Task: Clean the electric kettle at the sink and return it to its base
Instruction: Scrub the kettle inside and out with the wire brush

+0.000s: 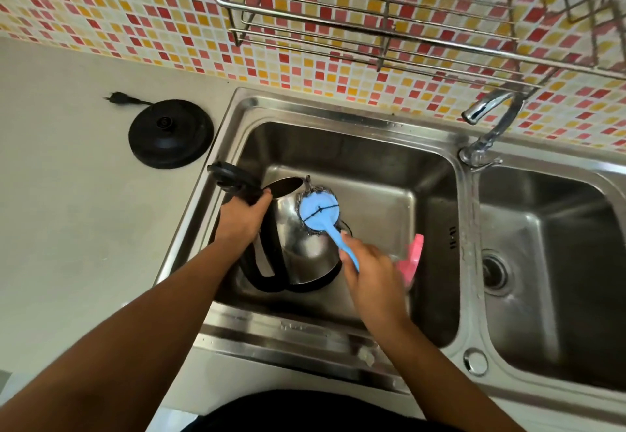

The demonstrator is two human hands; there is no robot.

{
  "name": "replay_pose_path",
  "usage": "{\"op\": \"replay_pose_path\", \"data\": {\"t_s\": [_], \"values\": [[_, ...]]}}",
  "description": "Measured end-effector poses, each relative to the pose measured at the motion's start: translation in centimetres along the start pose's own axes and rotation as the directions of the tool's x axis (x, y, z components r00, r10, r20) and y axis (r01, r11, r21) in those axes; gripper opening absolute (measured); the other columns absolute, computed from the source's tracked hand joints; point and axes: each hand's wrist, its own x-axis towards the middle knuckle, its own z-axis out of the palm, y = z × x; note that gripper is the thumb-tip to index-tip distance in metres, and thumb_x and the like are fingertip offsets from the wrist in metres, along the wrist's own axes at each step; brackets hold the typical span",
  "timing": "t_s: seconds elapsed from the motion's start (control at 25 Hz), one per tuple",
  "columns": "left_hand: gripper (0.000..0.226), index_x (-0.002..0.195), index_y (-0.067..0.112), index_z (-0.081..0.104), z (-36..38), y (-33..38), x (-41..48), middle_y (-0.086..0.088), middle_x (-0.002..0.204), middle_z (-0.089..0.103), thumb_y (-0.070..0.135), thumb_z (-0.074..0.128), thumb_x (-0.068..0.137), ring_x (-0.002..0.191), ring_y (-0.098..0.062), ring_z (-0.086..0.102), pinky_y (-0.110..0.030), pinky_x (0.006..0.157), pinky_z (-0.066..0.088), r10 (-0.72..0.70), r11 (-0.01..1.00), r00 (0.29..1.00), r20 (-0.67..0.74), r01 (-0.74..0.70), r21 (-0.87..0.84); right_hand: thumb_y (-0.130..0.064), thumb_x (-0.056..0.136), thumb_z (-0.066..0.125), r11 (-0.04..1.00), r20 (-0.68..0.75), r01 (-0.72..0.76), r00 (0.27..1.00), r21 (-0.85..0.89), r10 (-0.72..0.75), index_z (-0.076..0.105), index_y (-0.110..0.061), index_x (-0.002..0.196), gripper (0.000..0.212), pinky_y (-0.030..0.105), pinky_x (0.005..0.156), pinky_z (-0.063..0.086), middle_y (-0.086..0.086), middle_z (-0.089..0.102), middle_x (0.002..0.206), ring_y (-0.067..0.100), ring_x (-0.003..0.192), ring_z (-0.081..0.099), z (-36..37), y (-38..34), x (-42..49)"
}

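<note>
A steel electric kettle [305, 255] with a black handle lies tilted in the left sink basin [389, 167], its black lid [230, 176] flipped open. My left hand [242, 218] grips the kettle at its top rim, beside the handle. My right hand [369, 269] is closed on the handle of a blue scrubber [318, 211], whose round head with a steel-wool pad presses against the kettle's outer wall near the spout. The round black kettle base [171, 133] sits on the counter left of the sink, its plug [118, 98] lying loose behind it.
A pink object [411, 257] lies in the basin just right of my right hand. The tap [487, 120] stands between the two basins, and water runs down toward the right basin [555, 262]. A wire dish rack [406, 15] hangs on the tiled wall above.
</note>
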Motion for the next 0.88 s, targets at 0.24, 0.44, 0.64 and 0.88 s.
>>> {"op": "replay_pose_path", "data": {"t_s": [0.24, 0.44, 0.64, 0.88], "values": [[0.040, 0.112, 0.013, 0.068, -0.2, -1.0, 1.0, -0.009, 0.097, 0.066, 0.047, 0.056, 0.094, 0.099, -0.032, 0.066, -0.038, 0.092, 0.051, -0.025, 1.000, 1.000, 0.013, 0.025, -0.007, -0.033, 0.087, 0.039, 0.968, 0.101, 0.177, 0.982, -0.179, -0.161, 0.063, -0.023, 0.122, 0.043, 0.036, 0.043, 0.053, 0.002, 0.067, 0.080, 0.024, 0.050, 0.063, -0.4, -1.1, -2.5], [0.041, 0.113, 0.010, 0.066, -0.1, -0.8, 1.5, -0.011, 0.099, 0.067, 0.045, 0.057, 0.094, 0.097, -0.031, 0.065, -0.035, 0.090, 0.049, -0.057, 0.998, 0.998, -0.007, 0.057, -0.037, -0.021, 0.082, 0.065, 0.958, 0.019, 0.106, 0.994, -0.268, -0.105, 0.068, -0.020, 0.116, 0.034, 0.036, 0.042, 0.049, 0.005, 0.068, 0.075, 0.030, 0.047, 0.062, 0.1, -1.4, 0.2], [0.047, 0.114, 0.006, 0.066, -0.2, -1.0, 2.4, -0.013, 0.095, 0.069, 0.048, 0.057, 0.093, 0.088, -0.029, 0.066, -0.032, 0.078, 0.047, -0.083, 0.996, 0.996, 0.037, 0.083, -0.023, -0.026, 0.082, 0.054, 0.925, 0.129, 0.212, 0.975, -0.317, -0.179, 0.066, -0.025, 0.119, 0.039, 0.033, 0.038, 0.048, 0.000, 0.065, 0.074, 0.024, 0.044, 0.061, -0.3, -0.8, -2.7], [0.041, 0.107, 0.008, 0.065, -0.2, -0.3, 2.8, -0.010, 0.085, 0.064, 0.047, 0.056, 0.094, 0.063, -0.016, 0.056, -0.028, 0.073, 0.041, -0.086, 0.996, 0.996, 0.030, 0.087, -0.009, -0.025, 0.082, 0.066, 0.926, 0.078, 0.162, 0.987, -0.341, -0.143, 0.066, -0.025, 0.119, 0.037, 0.036, 0.042, 0.049, 0.001, 0.067, 0.082, 0.027, 0.050, 0.064, 0.5, -1.5, -1.0]]}}
